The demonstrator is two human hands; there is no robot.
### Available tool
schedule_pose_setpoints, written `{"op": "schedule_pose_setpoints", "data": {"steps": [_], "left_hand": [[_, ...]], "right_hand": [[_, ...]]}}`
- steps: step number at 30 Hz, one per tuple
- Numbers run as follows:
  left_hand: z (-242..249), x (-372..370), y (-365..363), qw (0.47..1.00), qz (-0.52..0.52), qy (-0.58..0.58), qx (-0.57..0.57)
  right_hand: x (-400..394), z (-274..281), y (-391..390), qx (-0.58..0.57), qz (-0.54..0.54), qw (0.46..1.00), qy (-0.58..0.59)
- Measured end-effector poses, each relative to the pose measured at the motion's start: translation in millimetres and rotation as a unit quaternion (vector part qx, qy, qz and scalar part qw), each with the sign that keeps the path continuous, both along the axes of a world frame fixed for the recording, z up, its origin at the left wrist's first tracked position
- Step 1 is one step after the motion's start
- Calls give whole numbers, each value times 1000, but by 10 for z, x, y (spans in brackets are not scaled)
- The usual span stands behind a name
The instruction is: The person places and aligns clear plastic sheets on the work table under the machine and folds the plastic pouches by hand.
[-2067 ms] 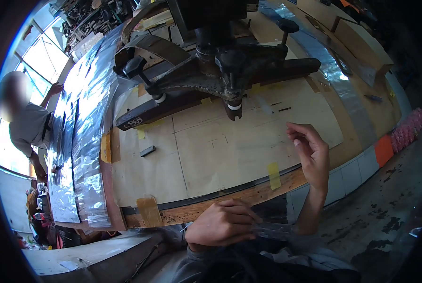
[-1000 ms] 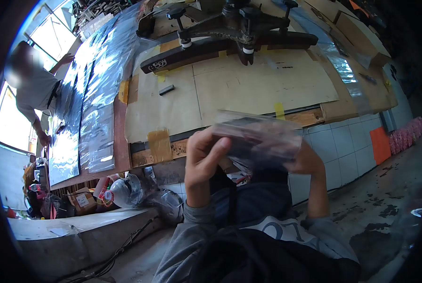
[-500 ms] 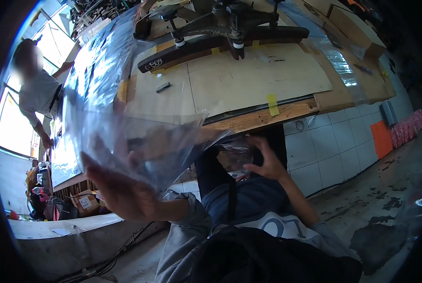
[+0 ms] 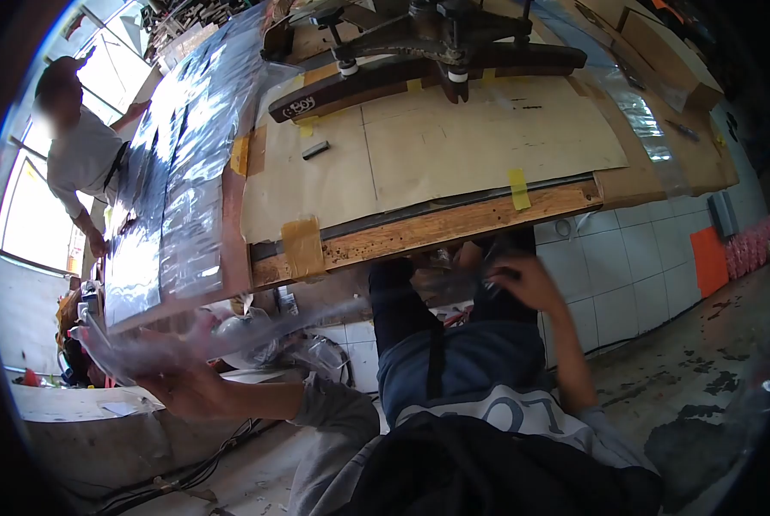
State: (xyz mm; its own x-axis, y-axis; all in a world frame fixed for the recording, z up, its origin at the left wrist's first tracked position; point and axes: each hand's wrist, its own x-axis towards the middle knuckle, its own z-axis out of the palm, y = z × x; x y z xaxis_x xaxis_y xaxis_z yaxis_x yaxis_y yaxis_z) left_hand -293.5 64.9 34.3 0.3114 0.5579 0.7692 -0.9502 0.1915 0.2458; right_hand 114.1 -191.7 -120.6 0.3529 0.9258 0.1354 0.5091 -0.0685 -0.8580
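A clear plastic sheet (image 4: pixel 316 316) stretches between my two hands, below the front edge of the table, and it is smeared by motion. My left hand (image 4: pixel 178 385) is low at the left with the bunched end of the plastic over its fingers; it looks closed on it, though the fingertips are blurred. At the right, in front of my legs, my right hand (image 4: pixel 527 282) has its fingers curled together on the other end.
A worktable carries a cream board (image 4: pixel 437 146), a small dark block (image 4: pixel 315 150) and a black metal frame with a curved bar (image 4: pixel 437 73). Plastic strips (image 4: pixel 196 163) cover its left side. Another person (image 4: pixel 84 155) stands at the far left. Cables (image 4: pixel 204 469) lie below.
My left hand has moved left and down, drawing the plastic from over the table corner into a long low band. My right hand has shifted slightly right, its fingers now curled in.
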Motion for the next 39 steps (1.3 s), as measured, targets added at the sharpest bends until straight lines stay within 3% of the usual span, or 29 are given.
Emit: {"op": "schedule_pose_setpoints", "data": {"steps": [2, 5, 6, 8, 11, 13, 14, 16, 18, 19, 20, 21, 23, 26, 28, 30, 32, 35, 38, 39], "left_hand": [[0, 209, -175, 990, -1, -80, -113], [-122, 403, -167, 983, 55, -123, -126], [-151, 486, -184, 954, 206, -106, -191], [-210, 630, -246, 817, 486, -62, -304], [-720, 538, -405, 790, 507, 36, -344], [-1296, 299, -513, 808, 462, 79, -357], [-1706, 133, -539, 830, 456, 138, -291], [-2373, -28, -616, 805, 482, 254, -235], [-2726, -154, -679, 707, 481, 480, -198], [-2707, -149, -702, 629, 430, 632, -144], [-2687, -128, -718, 530, 363, 761, -85], [-2592, -65, -768, 476, 269, 838, 0], [-2369, 83, -898, 334, 59, 926, 167], [-2019, 399, -870, 411, 79, 880, 226], [-1499, 866, -846, 497, 118, 806, 297], [-1354, 1319, -868, 614, 175, 669, 381], [-1343, 1726, -1002, 612, 206, 620, 446], [-1025, 2195, -1158, 685, 137, 568, 435], [-532, 2386, -1183, 752, 102, 567, 320], [-477, 2379, -1170, 740, 146, 551, 358]], "right_hand": [[115, 445, -188, -9, -13, 1000, -15], [222, 859, -429, -16, -46, 992, -117], [263, 969, -516, -27, -65, 989, -132], [313, 1237, -672, -28, -107, 976, -186], [411, 1565, -827, 4, -191, 920, -343], [484, 1697, -847, 26, -259, 854, -451], [548, 1754, -815, 35, -294, 814, -499], [664, 1897, -745, 43, -338, 751, -566], [754, 2077, -672, 41, -359, 708, -608], [774, 2163, -641, 41, -354, 692, -628], [788, 2250, -610, 41, -350, 675, -649], [797, 2331, -584, 41, -345, 657, -669], [755, 2477, -525, 34, -312, 645, -697], [550, 2669, -388, 17, -276, 617, -737], [447, 2783, -306, 59, -253, 571, -779], [499, 2887, -400, 88, -269, 591, -756], [551, 2965, -481, 124, -270, 597, -745], [227, 2946, -295, 140, -201, 597, -764], [-152, 2667, 69, 193, -130, 629, -742], [-250, 2509, 167, 208, -94, 645, -729]]}}
